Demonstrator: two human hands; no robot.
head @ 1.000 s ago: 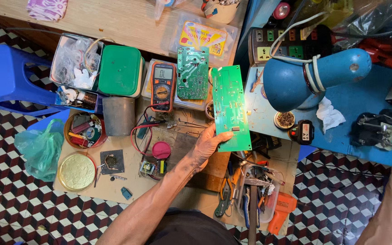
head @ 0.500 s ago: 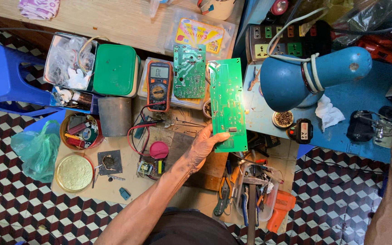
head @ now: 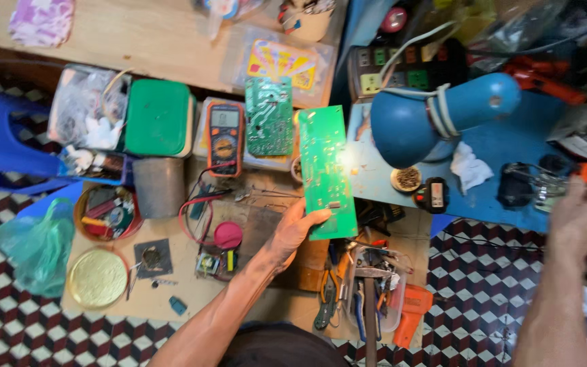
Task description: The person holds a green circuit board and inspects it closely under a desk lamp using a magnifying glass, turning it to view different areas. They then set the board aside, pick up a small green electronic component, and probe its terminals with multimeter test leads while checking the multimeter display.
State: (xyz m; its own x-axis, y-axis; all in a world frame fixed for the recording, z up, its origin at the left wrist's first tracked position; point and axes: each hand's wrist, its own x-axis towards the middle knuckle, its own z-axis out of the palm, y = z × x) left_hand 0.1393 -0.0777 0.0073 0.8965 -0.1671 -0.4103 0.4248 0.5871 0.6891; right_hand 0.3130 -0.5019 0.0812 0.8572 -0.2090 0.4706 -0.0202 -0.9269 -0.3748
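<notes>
My left hand (head: 295, 230) grips the near end of a long green circuit board (head: 326, 166), held flat above the work mat with its solder side up. The blue desk lamp (head: 436, 122) shines on the board's right edge. My right hand (head: 582, 216) is raised at the far right with fingers spread, holding nothing, near the blue table top (head: 490, 177). A second green circuit board (head: 269, 115) lies on a clear box just left of the held one, beside an orange multimeter (head: 225, 138).
A green-lidded box (head: 159, 117), a grey cup (head: 159, 187), a round tin of small parts (head: 107, 212) and a gold lid (head: 97, 277) sit on the left. A tray of pliers and tools (head: 368, 289) lies near me. A power strip (head: 395, 76) sits behind the lamp.
The held board has shifted slightly left and nearer the lamp's light. My right hand has risen into view at the far right with fingers spread.
</notes>
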